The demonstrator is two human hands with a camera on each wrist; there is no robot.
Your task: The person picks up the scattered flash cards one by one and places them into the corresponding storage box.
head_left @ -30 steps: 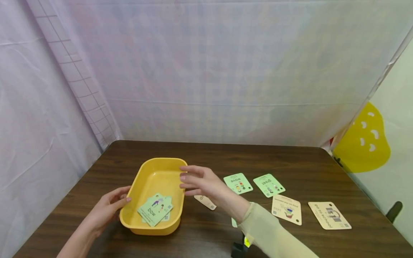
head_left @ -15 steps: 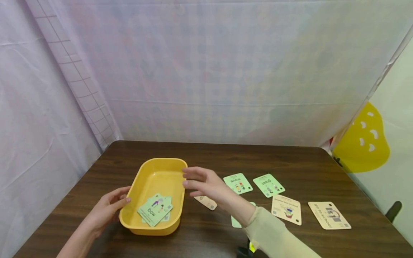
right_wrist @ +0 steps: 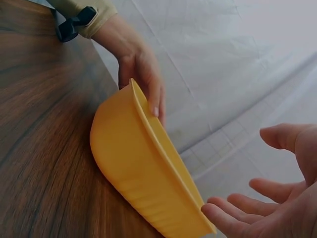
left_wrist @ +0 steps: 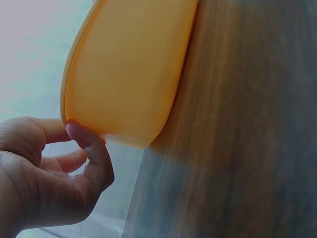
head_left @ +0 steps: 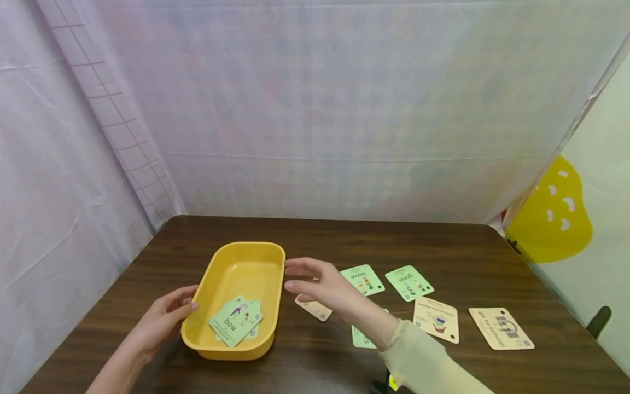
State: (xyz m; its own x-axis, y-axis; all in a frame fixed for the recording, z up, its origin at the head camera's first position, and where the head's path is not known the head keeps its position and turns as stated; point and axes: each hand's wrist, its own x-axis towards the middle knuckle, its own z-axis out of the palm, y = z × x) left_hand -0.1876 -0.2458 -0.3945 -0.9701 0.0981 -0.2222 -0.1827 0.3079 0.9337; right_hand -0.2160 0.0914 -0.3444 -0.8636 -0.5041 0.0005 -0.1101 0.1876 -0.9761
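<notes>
Beige card (head_left: 316, 311) partly behind right hand (head_left: 332, 289), pale sleeve (head_left: 428, 355) cropped; black object (head_left: 380, 388) cut off

the left hand (head_left: 164, 318) grips the left rim of the tray (head_left: 246, 279) on the table (head_left: 374, 241). green cards (head_left: 235, 323) lie at the tray's near end. the right hand (head_left: 327, 287) is at the right rim; other cards (head_left: 436, 319) lie farther right.

A yellow, round-cornered tray (head_left: 248, 279) sits upright on the brown table (head_left: 374, 238), green cards (head_left: 236, 323) overlapping in its near end.
</notes>
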